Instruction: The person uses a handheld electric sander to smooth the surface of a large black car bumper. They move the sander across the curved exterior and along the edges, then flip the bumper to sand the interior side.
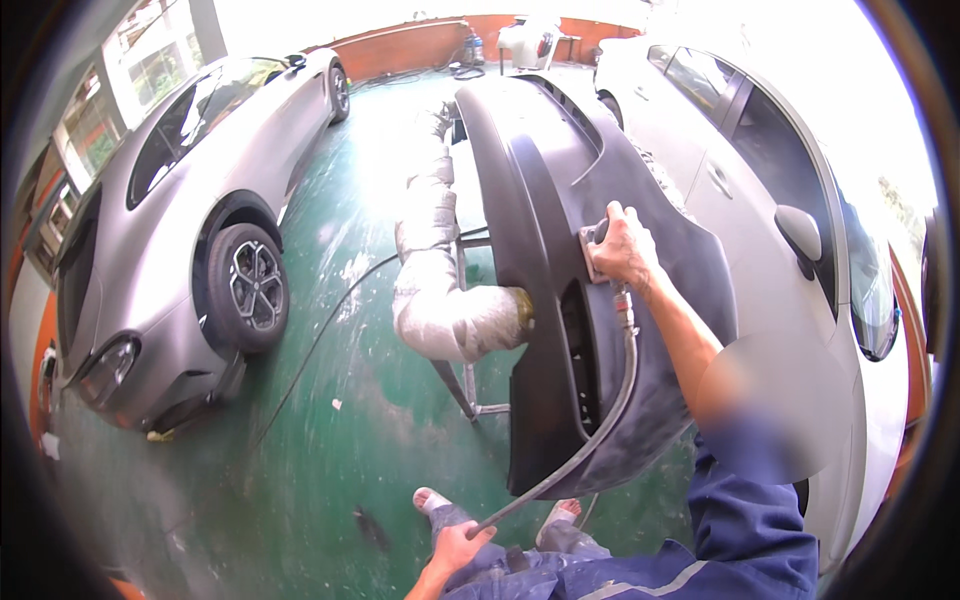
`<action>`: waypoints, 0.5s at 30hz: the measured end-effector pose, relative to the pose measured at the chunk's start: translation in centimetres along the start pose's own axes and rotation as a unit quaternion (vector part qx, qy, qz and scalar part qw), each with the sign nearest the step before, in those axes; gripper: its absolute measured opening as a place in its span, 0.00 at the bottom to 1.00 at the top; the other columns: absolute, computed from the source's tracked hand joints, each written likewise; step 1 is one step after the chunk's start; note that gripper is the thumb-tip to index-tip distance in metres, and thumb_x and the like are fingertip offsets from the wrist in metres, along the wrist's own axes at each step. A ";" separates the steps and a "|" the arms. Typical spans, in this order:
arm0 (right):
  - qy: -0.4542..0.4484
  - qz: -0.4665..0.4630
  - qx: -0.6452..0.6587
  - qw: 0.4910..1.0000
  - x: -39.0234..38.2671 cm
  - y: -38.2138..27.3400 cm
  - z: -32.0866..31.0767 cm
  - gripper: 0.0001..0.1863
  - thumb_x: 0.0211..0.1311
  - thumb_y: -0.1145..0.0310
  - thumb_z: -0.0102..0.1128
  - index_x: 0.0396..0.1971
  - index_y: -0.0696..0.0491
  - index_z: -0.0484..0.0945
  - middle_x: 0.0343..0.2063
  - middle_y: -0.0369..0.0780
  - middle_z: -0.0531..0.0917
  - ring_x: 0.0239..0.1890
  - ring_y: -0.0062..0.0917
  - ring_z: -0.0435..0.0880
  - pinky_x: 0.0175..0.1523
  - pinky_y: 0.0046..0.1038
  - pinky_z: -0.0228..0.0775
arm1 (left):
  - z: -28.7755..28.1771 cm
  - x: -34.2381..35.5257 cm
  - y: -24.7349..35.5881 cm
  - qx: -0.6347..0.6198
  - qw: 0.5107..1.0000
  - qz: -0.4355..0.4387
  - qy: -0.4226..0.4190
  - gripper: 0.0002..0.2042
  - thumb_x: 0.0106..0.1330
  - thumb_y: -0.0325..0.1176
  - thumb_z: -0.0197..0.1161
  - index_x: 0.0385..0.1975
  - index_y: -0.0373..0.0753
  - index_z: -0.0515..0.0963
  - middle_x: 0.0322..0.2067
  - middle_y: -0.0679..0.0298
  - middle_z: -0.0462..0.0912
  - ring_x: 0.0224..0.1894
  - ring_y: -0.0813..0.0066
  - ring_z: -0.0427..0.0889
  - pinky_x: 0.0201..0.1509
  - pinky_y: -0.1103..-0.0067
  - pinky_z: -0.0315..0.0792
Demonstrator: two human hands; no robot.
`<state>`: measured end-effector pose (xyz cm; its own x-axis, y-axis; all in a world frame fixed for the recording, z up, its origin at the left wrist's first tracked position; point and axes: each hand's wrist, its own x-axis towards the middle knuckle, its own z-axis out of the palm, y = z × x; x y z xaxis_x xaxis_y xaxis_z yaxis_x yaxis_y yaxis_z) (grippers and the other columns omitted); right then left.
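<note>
A dark grey car bumper (532,210) rests on a stand in front of me, its surface partly dusty and scuffed. My right hand (628,247) is wrapped over an air sander (590,258), whose flat square pad lies against the bumper's upper face. From the sander's metal coupling a grey air hose (606,432) curves down across the bumper toward my lap. Low in the view, my left hand (460,548) is closed around that hose near my knee. The palm side of my right hand is hidden.
Thick wrapped padding (455,318) covers the stand's arm left of the bumper. A matte grey car (165,215) stands at left, a pale grey car (745,200) close at right. A dark cable (330,320) crosses the green floor (345,440). A white part (528,45) stands far back.
</note>
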<state>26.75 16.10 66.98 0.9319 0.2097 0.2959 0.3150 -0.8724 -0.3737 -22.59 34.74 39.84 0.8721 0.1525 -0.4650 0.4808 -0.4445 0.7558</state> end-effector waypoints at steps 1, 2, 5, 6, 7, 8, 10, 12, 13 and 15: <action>0.010 -0.004 0.005 1.000 1.1 -0.3 0.0 0.26 0.59 0.58 0.69 0.50 0.60 0.75 0.48 0.59 0.79 0.50 0.58 0.84 0.57 0.49 0.78 | -1.8 0.3 0.5 -0.014 1.000 0.021 0.011 0.29 0.67 0.62 0.69 0.25 0.37 0.82 0.19 0.54 0.80 0.23 0.57 0.78 0.32 0.65 0.72; 0.012 0.000 0.003 1.000 1.8 -0.6 0.0 0.26 0.58 0.58 0.69 0.49 0.60 0.75 0.47 0.59 0.80 0.50 0.57 0.84 0.57 0.48 0.78 | -3.7 0.4 0.9 -0.029 0.999 0.041 0.021 0.28 0.66 0.61 0.71 0.22 0.36 0.81 0.17 0.55 0.78 0.20 0.58 0.75 0.29 0.65 0.71; 0.014 0.002 -0.011 1.000 3.4 -2.3 0.7 0.26 0.58 0.56 0.70 0.48 0.60 0.77 0.46 0.59 0.81 0.51 0.56 0.84 0.57 0.47 0.78 | -9.2 1.5 0.2 -0.024 0.995 0.085 0.040 0.29 0.65 0.59 0.73 0.18 0.36 0.78 0.14 0.56 0.75 0.17 0.58 0.71 0.26 0.66 0.69; 0.016 0.009 -0.022 1.000 3.6 -3.1 0.9 0.26 0.58 0.56 0.70 0.48 0.60 0.77 0.47 0.59 0.81 0.51 0.56 0.83 0.57 0.47 0.77 | -10.9 2.1 -0.3 -0.016 0.994 0.099 0.042 0.29 0.64 0.59 0.74 0.18 0.36 0.77 0.13 0.56 0.74 0.16 0.57 0.71 0.25 0.65 0.69; 0.018 0.017 -0.032 0.999 3.7 -4.0 1.2 0.26 0.57 0.56 0.70 0.48 0.60 0.76 0.47 0.59 0.81 0.52 0.56 0.83 0.57 0.47 0.77 | -13.1 2.7 -1.1 -0.006 0.992 0.115 0.044 0.29 0.63 0.59 0.74 0.17 0.36 0.77 0.13 0.56 0.74 0.16 0.57 0.72 0.24 0.65 0.69; 0.013 0.017 -0.064 0.998 3.7 -4.6 0.9 0.27 0.57 0.57 0.71 0.49 0.60 0.76 0.47 0.59 0.80 0.50 0.57 0.84 0.56 0.48 0.78 | -14.8 3.3 -0.1 -0.018 0.990 0.134 0.041 0.29 0.63 0.59 0.75 0.17 0.37 0.77 0.13 0.56 0.74 0.16 0.56 0.72 0.24 0.65 0.69; -0.002 0.012 -0.104 0.995 3.3 -6.7 2.0 0.27 0.55 0.60 0.71 0.51 0.60 0.75 0.48 0.59 0.79 0.48 0.59 0.85 0.54 0.50 0.80 | -18.4 3.8 1.9 -0.013 0.990 0.139 0.016 0.30 0.63 0.60 0.74 0.16 0.37 0.76 0.13 0.57 0.74 0.16 0.55 0.75 0.24 0.65 0.69; -0.014 -0.006 -0.140 0.990 3.6 -8.8 2.8 0.28 0.53 0.63 0.72 0.52 0.60 0.74 0.50 0.59 0.78 0.44 0.61 0.86 0.51 0.52 0.82 | -21.1 5.0 3.2 0.003 0.988 0.151 -0.017 0.31 0.63 0.61 0.74 0.15 0.38 0.75 0.13 0.57 0.75 0.17 0.54 0.76 0.24 0.65 0.70; -0.033 0.025 -0.141 0.989 4.2 -10.0 3.0 0.29 0.52 0.64 0.71 0.54 0.58 0.74 0.49 0.57 0.77 0.45 0.60 0.85 0.53 0.51 0.81 | -22.2 6.0 3.5 0.016 0.985 0.166 -0.029 0.31 0.63 0.62 0.73 0.15 0.38 0.75 0.13 0.57 0.75 0.17 0.53 0.77 0.25 0.65 0.70; -0.013 0.017 -0.175 0.984 5.6 -11.4 3.9 0.29 0.52 0.64 0.71 0.54 0.58 0.75 0.48 0.58 0.77 0.44 0.60 0.86 0.52 0.50 0.82 | -24.3 8.0 4.0 0.039 0.979 0.196 -0.050 0.31 0.63 0.63 0.72 0.15 0.39 0.75 0.13 0.57 0.75 0.17 0.52 0.77 0.25 0.65 0.71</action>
<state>29.10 28.98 69.49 0.9467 0.1840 0.2645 0.2057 -0.9770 -0.0564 -11.53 55.66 50.34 0.9730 -0.1285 -0.1917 0.0991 -0.5174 0.8500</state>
